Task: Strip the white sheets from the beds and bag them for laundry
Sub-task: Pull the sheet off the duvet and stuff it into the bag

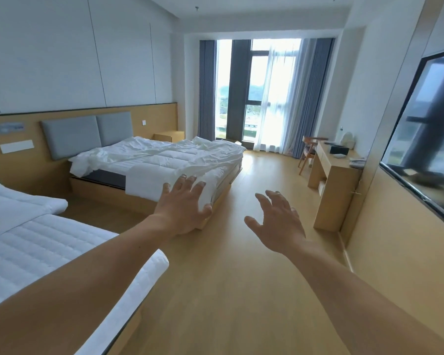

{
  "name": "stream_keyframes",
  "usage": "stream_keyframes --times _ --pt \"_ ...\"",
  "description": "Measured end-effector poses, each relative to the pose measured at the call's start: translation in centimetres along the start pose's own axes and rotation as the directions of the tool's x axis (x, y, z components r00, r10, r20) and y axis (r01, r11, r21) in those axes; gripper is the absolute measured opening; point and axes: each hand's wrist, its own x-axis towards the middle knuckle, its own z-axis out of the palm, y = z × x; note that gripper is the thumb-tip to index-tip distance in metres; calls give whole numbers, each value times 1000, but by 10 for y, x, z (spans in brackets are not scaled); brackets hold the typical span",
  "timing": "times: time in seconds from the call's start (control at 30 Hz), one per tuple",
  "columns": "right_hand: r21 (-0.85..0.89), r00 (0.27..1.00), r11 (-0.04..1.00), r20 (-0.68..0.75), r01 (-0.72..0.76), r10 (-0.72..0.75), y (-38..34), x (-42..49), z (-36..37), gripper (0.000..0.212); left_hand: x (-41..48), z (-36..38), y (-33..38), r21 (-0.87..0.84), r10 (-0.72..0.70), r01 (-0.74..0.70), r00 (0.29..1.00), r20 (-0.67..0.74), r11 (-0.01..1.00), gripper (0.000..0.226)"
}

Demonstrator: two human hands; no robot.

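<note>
Rumpled white sheet (pixel 164 152) beyond left hand (pixel 182 206) (apart)

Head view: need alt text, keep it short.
Two bare arms reach forward, left hand and right hand open and empty, toward the far bed, where a rumpled white sheet lies loose. The near bed at lower left shows a quilted white pad; a wooden desk and wall-mounted TV line the right wall.

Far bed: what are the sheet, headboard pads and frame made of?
Sheet: thin woven fabric, likely cotton, matte white. It creases and bunches.
Headboard pads: grey upholstery, seemingly cloth over padding, with soft rounded edges and no sheen.
Frame: light wood or wood-look laminate with a smooth satin face. I cannot tell which from this view.
</note>
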Motion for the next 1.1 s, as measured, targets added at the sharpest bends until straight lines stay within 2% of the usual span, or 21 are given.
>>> stream_keyframes --times 0.13,0.33,0.53,0.7,1.1 --pt "14 1000 1000 0 3 -3 31 90 29 71 90 34 -2 25 -9 9 1000 14 1000 69" --pt "71 994 992 32 106 -109 61 226 57 71 207 60 -12 48 -91 92 996 -5 995 70" --pt "109 975 970 32 216 -221 59 351 87 74 298 78 -52 36 -204 206 978 -54 978 70" --pt "102 958 956 57 275 -282 40 450 134 74 372 112 -110 52 -282 284 958 -50 957 71" --pt "74 950 953 88 293 -299 -18 694 239 74 573 175 -266 63 -307 309 951 -38 949 70"
